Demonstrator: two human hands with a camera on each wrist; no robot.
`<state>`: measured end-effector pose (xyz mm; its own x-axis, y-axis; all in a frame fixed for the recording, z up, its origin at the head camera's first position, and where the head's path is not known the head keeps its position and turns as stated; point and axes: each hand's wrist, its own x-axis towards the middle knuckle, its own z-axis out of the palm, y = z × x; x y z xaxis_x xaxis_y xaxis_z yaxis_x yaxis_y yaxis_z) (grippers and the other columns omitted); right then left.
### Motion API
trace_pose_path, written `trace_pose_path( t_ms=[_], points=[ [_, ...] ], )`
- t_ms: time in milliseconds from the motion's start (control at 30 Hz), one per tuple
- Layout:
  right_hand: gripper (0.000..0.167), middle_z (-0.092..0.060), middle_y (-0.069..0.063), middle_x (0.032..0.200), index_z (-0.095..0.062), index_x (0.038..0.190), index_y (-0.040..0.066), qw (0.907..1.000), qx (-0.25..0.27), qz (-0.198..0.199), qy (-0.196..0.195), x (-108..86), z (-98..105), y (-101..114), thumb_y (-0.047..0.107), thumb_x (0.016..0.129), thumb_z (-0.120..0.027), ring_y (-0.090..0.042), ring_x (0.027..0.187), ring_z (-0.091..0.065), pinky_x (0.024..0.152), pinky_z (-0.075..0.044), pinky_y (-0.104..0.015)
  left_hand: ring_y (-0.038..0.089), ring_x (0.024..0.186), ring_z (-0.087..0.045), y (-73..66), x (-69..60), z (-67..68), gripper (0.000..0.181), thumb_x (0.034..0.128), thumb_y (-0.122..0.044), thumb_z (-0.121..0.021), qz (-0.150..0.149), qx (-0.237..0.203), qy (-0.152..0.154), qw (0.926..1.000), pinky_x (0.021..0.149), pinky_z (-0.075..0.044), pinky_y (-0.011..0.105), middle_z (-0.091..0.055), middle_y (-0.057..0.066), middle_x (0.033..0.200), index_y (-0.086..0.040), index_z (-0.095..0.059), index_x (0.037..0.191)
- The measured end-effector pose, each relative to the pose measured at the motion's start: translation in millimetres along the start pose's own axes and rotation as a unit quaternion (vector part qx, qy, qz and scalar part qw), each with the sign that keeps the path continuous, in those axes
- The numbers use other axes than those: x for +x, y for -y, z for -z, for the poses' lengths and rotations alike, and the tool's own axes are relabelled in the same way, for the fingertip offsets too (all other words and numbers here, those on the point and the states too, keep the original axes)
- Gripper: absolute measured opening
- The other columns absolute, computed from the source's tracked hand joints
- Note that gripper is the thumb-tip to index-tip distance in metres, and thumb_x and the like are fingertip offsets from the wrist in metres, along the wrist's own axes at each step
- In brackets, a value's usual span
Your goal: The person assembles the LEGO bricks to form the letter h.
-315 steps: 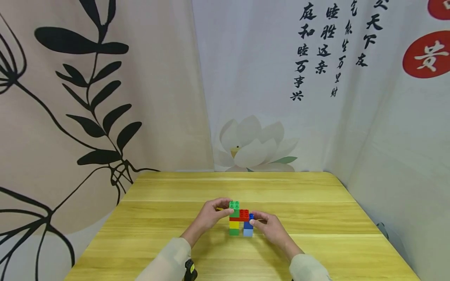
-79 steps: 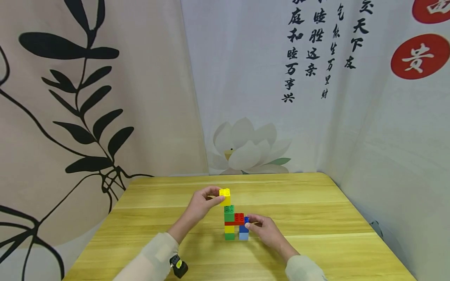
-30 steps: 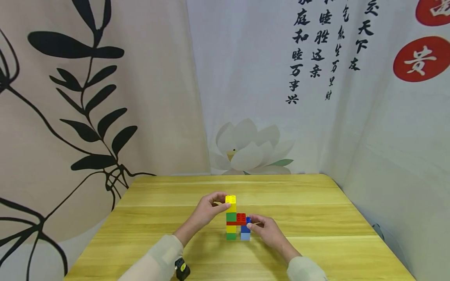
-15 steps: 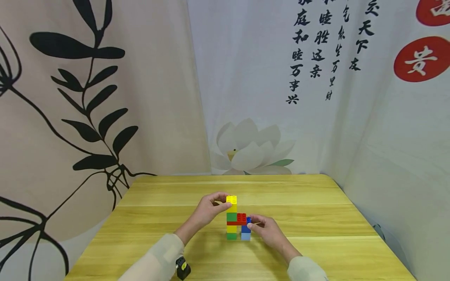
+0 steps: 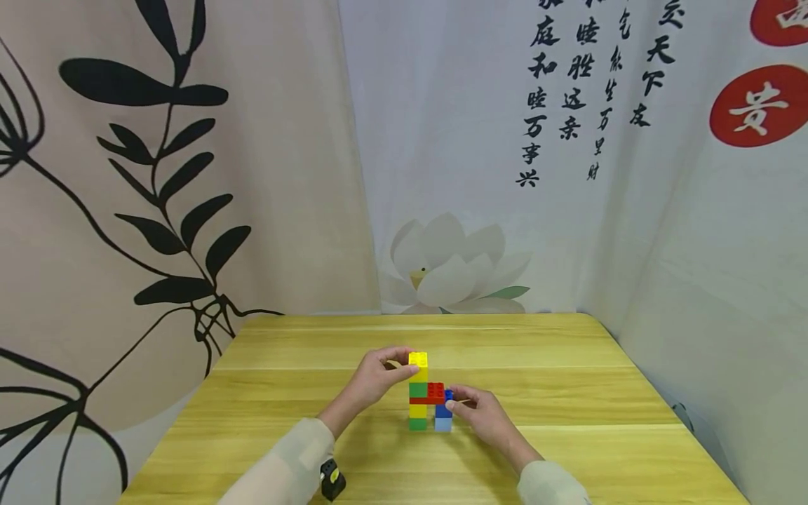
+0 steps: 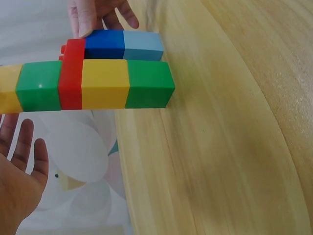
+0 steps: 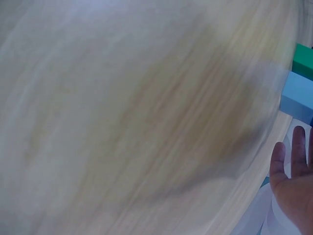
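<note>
A toy brick structure stands upright on the table. In its left column, a green brick (image 5: 418, 424), a yellow brick (image 5: 418, 411), a red brick (image 5: 435, 394), another green brick (image 5: 418, 390) and a top yellow brick (image 5: 417, 365) rise in that order. The red brick bridges to a right column of a light blue brick (image 5: 443, 424) with a blue brick (image 5: 442, 411) on it. My left hand (image 5: 374, 379) pinches the top yellow brick, which sits on the upper green one. With thumb and fingers, my right hand (image 5: 489, 415) holds the blue brick's upper part, partly covering it.
The wooden table (image 5: 303, 344) has its far edge against a printed curtain (image 5: 303, 175). A black device (image 5: 332, 480) is strapped at the left wrist.
The yellow brick in my left hand has come down from above the upper green brick onto it. Over the last second both hands have kept their places on the structure; the view shifts slightly.
</note>
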<state>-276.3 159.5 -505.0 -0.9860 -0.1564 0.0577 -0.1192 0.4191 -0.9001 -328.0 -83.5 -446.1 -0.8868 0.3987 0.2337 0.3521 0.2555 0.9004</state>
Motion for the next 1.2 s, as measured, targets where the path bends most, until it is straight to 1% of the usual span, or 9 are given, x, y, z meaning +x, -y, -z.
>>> trace_pose_path(
  t_ms=[233, 467, 667, 867, 1067, 1200],
  points=[
    [0.047, -0.065, -0.011, 0.121, -0.061, 0.133, 0.002, 1.0, -0.002, -0.005, -0.001, -0.6, -1.1, 1.5, 0.031, 0.097, -0.066, -0.026, 0.106, -0.062, 0.091, -0.052, -0.046, 0.023, 0.092, -0.058, -0.6, 0.7, 0.8, 0.034, 0.0905, -0.035, -0.074, 0.003, 0.006, 0.0, 1.0, 0.081, -0.05, 0.034, -0.065, 0.001, 0.1, -0.015, -0.071, 0.117],
    [0.046, -0.065, -0.012, 0.122, -0.061, 0.133, 0.003, 1.0, 0.0, -0.001, -0.002, -0.5, -0.1, -0.8, 0.031, 0.096, -0.066, -0.026, 0.106, -0.062, 0.091, -0.051, -0.046, 0.021, 0.09, -0.058, 2.3, -0.1, -2.8, 0.028, 0.0911, -0.032, -0.074, -0.007, -0.001, -0.01, 0.9999, 0.08, -0.05, 0.034, -0.065, 0.0, 0.098, -0.017, -0.072, 0.115],
    [0.045, -0.066, -0.012, 0.121, -0.061, 0.132, 0.002, 1.0, 0.0, 0.004, -0.003, -0.1, -0.9, -0.5, 0.03, 0.097, -0.066, -0.026, 0.106, -0.062, 0.091, -0.051, -0.046, 0.02, 0.09, -0.058, 4.5, -1.7, -4.5, 0.028, 0.0917, -0.028, -0.073, -0.019, 0.0, -0.021, 0.9996, 0.081, -0.05, 0.031, -0.065, 0.001, 0.098, -0.014, -0.071, 0.116],
    [0.047, -0.066, -0.013, 0.122, -0.06, 0.133, 0.001, 1.0, 0.001, 0.003, 0.001, 0.1, -1.4, -0.3, 0.031, 0.097, -0.066, -0.027, 0.107, -0.062, 0.092, -0.051, -0.047, 0.02, 0.093, -0.058, 4.2, -3.7, -1.9, 0.031, 0.0914, -0.029, -0.074, -0.015, 0.005, -0.018, 0.9997, 0.083, -0.049, 0.033, -0.065, 0.001, 0.099, -0.016, -0.07, 0.119],
    [0.048, -0.066, -0.012, 0.121, -0.059, 0.133, 0.0, 1.0, 0.002, 0.006, -0.001, 1.1, -1.4, -1.9, 0.03, 0.097, -0.066, -0.026, 0.106, -0.062, 0.091, -0.051, -0.045, 0.02, 0.098, -0.058, 5.3, -3.4, -0.9, 0.036, 0.0906, -0.031, -0.074, -0.02, 0.004, -0.014, 0.9997, 0.084, -0.049, 0.035, -0.066, 0.0, 0.103, -0.015, -0.068, 0.122],
    [0.048, -0.066, -0.012, 0.121, -0.06, 0.133, 0.0, 1.0, 0.0, 0.006, -0.002, 1.6, -0.7, -2.5, 0.03, 0.097, -0.066, -0.026, 0.107, -0.062, 0.091, -0.051, -0.045, 0.02, 0.099, -0.058, 6.5, -2.7, -0.8, 0.035, 0.0907, -0.03, -0.074, -0.015, 0.003, -0.013, 0.9998, 0.084, -0.049, 0.035, -0.066, 0.001, 0.103, -0.015, -0.068, 0.122]
  ],
)
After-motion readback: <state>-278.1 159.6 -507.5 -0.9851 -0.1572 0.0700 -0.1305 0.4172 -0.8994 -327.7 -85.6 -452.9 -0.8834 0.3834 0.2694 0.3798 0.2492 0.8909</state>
